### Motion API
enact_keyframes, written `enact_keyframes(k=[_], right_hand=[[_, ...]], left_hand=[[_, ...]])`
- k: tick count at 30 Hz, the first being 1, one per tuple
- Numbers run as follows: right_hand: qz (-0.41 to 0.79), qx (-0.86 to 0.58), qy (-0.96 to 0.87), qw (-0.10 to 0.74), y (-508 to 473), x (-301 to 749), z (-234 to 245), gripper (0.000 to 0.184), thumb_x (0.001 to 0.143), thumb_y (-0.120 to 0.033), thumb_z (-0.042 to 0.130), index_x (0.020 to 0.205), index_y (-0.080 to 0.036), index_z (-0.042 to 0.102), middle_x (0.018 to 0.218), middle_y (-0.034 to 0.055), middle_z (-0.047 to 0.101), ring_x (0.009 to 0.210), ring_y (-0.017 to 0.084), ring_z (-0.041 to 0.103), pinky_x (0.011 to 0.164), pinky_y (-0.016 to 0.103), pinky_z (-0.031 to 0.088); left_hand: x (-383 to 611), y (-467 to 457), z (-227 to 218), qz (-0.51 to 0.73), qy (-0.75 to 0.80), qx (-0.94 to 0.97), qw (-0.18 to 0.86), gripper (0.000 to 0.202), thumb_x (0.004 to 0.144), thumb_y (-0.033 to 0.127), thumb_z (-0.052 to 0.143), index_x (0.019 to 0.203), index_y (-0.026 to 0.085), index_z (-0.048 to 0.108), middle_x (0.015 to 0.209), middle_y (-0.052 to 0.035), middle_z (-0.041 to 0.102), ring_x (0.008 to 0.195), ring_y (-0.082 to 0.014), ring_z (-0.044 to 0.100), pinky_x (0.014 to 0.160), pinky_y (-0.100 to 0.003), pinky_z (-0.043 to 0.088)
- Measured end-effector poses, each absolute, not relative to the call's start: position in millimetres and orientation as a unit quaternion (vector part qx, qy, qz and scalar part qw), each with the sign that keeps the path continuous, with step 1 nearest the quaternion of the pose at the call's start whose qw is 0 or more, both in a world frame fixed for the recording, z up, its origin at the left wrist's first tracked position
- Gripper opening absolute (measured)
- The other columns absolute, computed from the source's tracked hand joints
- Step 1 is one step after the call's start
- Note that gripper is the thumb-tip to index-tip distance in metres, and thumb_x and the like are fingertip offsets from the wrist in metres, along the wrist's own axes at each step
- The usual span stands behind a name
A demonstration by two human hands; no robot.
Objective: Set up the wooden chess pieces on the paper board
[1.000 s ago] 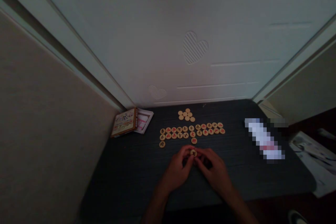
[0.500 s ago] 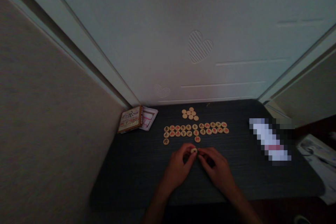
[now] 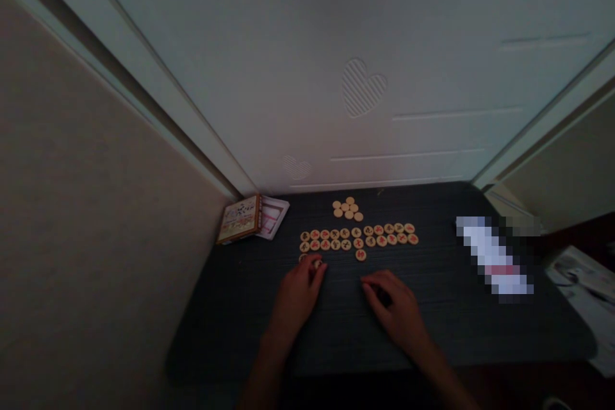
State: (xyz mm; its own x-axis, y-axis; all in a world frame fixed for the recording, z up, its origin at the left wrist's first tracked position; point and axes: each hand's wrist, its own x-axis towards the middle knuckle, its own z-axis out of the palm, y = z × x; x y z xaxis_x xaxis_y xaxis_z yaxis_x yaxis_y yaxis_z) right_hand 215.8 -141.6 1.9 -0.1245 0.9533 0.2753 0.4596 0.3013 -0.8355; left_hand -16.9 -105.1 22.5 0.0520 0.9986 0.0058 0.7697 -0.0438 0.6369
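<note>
Two rows of round wooden game discs (image 3: 358,236) with red and dark marks lie across the dark table (image 3: 432,327). One more marked disc (image 3: 360,255) sits alone below the rows. My left hand (image 3: 296,291) pinches a disc (image 3: 317,263) at the left end of the rows, just beside another disc there. My right hand (image 3: 394,307) rests on the table with its fingers curled, and I cannot see anything in it. A small cluster of blank-faced discs (image 3: 348,208) lies behind the rows.
A cardboard game box (image 3: 239,218) with a white sheet (image 3: 273,215) stands at the table's back left corner. A pixelated object (image 3: 497,256) lies at the right. A white door panel (image 3: 365,86) with heart shapes rises behind the table. Printed paper (image 3: 576,278) sits off the right edge.
Both hands held one disc together at the table's middle. My left hand has since carried it left to the end of the rows, while my right hand stayed put.
</note>
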Motion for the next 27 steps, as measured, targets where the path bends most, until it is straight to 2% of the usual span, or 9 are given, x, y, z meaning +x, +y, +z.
enact_keyframes(k=[7,14,22,27], right_hand=[[0.29,-0.513,-0.692,0.418,-142,215,5,0.02,0.098,-0.029,0.056,0.104,-0.024,0.074,0.094,0.0064,0.074,0.082,0.019,0.07,0.075,0.03,0.059],[0.296,-0.513,-0.693,0.411,-142,215,4,0.017,0.098,-0.027,0.056,0.103,-0.024,0.072,0.095,0.0055,0.074,0.084,0.019,0.07,0.077,0.031,0.057],[0.301,-0.518,-0.692,0.403,-143,214,4,0.017,0.098,-0.027,0.056,0.103,-0.024,0.072,0.095,0.0052,0.073,0.083,0.019,0.069,0.075,0.031,0.056],[0.305,-0.517,-0.695,0.396,-143,215,3,0.018,0.099,-0.027,0.055,0.103,-0.024,0.072,0.096,0.0056,0.073,0.085,0.019,0.069,0.076,0.031,0.056]], left_hand=[[-22,-108,19,0.236,0.649,0.683,0.238,0.03,0.096,0.041,0.056,0.121,0.026,0.063,0.086,-0.0014,0.07,0.079,-0.0211,0.07,0.071,-0.031,0.053],[-27,-111,16,0.251,0.632,0.705,0.199,0.023,0.097,0.033,0.055,0.116,0.026,0.066,0.088,-0.0009,0.069,0.073,-0.0181,0.065,0.073,-0.03,0.053],[-20,-117,8,0.234,0.635,0.724,0.138,0.029,0.1,0.034,0.052,0.121,0.03,0.072,0.108,-0.0047,0.072,0.09,-0.0211,0.071,0.083,-0.032,0.056],[-25,-118,6,0.242,0.631,0.727,0.12,0.03,0.102,0.031,0.051,0.125,0.031,0.07,0.109,-0.004,0.073,0.095,-0.021,0.072,0.089,-0.032,0.057]])
